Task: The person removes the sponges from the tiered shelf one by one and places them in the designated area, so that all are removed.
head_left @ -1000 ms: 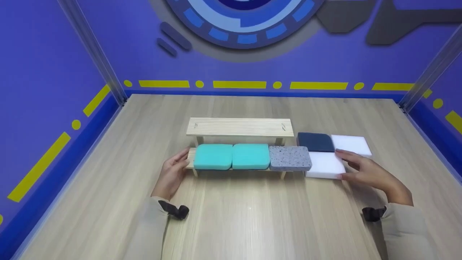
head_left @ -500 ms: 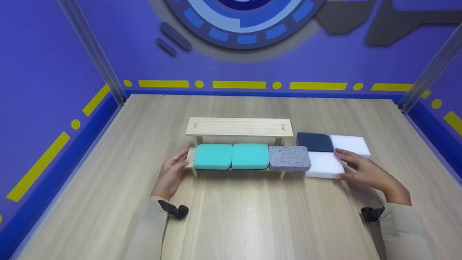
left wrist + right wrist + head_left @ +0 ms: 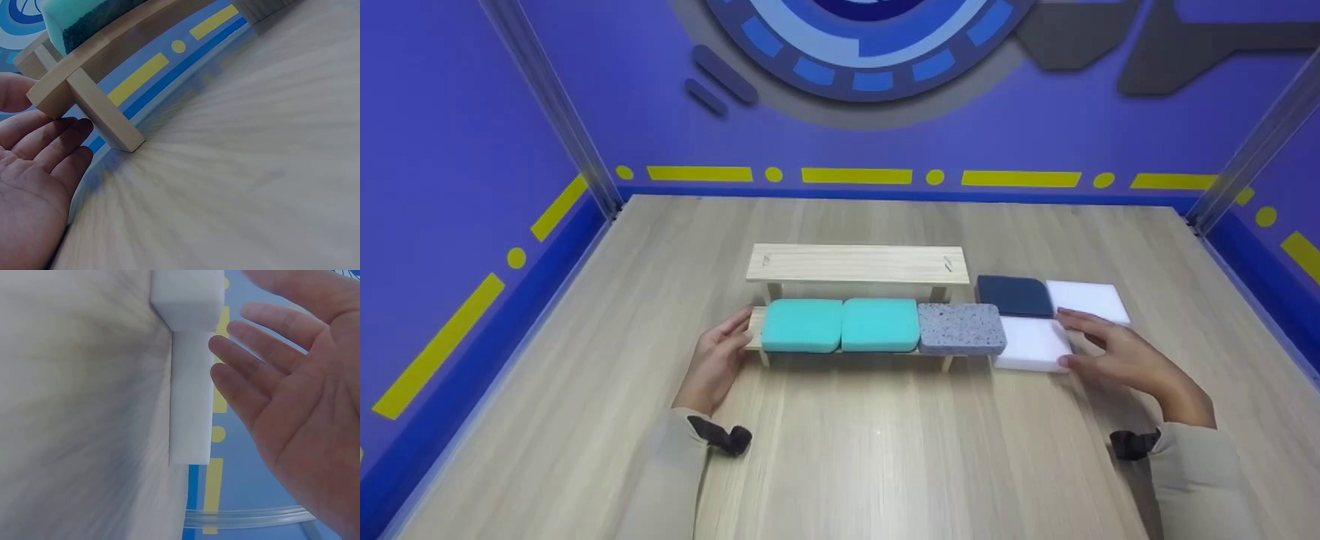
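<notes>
My left hand (image 3: 718, 365) holds the left end of a low wooden rack (image 3: 757, 328), thumb at the near corner and forefinger at the far one. In the left wrist view, fingers lie under the plank (image 3: 56, 90) beside its leg. Two teal sponges (image 3: 802, 325) and a grey speckled sponge (image 3: 961, 328) stand in a row on the rack; the grey one reaches past its right end. My right hand (image 3: 1125, 361), fingers spread, is at the right edge of a white sponge (image 3: 1033, 345), thumb at its near corner. The right wrist view shows these fingers extended beside white sponges (image 3: 188, 298).
Behind the front rack stands a second wooden rack (image 3: 856, 264). A dark sponge (image 3: 1014, 295) and another white sponge (image 3: 1087, 300) lie behind the front white one. Blue walls (image 3: 840, 142) enclose the wooden table (image 3: 877, 450) at the back and sides.
The right edge of the front white sponge has shifted slightly left, with my right thumb at its corner. My left hand, the racks and the other sponges look nearly unchanged.
</notes>
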`<state>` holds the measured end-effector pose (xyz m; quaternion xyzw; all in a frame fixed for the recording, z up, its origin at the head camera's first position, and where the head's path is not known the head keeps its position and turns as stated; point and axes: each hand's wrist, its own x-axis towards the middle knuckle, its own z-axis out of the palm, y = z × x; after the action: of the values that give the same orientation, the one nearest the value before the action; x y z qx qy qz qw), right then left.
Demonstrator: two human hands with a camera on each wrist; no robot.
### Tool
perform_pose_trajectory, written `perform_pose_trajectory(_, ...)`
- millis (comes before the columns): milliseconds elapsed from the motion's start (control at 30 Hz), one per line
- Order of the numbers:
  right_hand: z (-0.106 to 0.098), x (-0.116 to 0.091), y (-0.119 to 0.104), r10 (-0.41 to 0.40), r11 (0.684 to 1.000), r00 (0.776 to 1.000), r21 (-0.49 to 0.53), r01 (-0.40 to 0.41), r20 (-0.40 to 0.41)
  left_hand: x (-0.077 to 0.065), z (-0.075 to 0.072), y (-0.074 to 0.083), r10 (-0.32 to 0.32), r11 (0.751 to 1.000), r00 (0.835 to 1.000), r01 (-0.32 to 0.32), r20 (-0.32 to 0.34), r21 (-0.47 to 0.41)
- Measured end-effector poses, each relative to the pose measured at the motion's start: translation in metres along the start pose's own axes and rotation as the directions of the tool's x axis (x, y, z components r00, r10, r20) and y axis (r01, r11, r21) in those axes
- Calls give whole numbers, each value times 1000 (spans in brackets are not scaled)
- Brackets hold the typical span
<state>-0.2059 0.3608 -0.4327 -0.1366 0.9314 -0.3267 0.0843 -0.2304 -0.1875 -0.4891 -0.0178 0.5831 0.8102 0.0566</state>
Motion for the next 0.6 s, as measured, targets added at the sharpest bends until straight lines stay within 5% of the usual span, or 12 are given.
perform_pose_trajectory(333,-2,-1,-9,6,1000,997,-9,-6,-83,0,0,-2,12,1000,1000,-12,1,-14)
perform_pose_trajectory(600,-4,2,-16,-62,998,987,-4,62,-150,0,0,-1,14,1000,1000,-14,-5,-27)
